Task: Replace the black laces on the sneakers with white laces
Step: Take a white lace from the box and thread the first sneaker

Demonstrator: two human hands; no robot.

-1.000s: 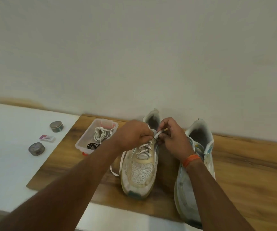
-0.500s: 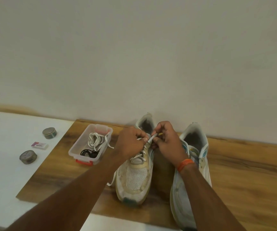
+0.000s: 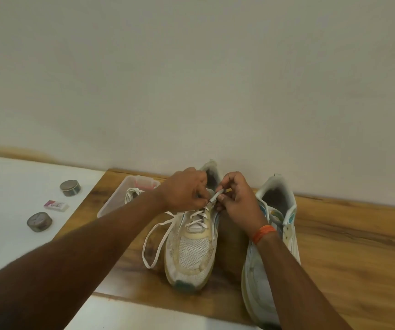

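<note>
Two worn white sneakers stand on a wooden board, toes toward me. The left sneaker [image 3: 191, 253] carries a white lace [image 3: 197, 219] crossed through its lower eyelets; a long loop of it trails off the shoe's left side. My left hand [image 3: 182, 190] and my right hand [image 3: 235, 198] meet over the upper eyelets, both pinching the white lace end between fingertips. The right sneaker [image 3: 275, 210] is partly hidden by my right forearm; I cannot see any lace in it.
A clear plastic box [image 3: 113, 201] behind my left forearm holds another white lace [image 3: 132, 192]. Two small round tins [image 3: 70, 188] [image 3: 39, 221] and a small pink-and-white packet [image 3: 56, 205] lie on the white surface to the left. A wall rises just behind the shoes.
The view has shifted and dropped closer. Both hands stay at the upper eyelets of the left sneaker; the loose lace loop on its left side now hangs longer.
</note>
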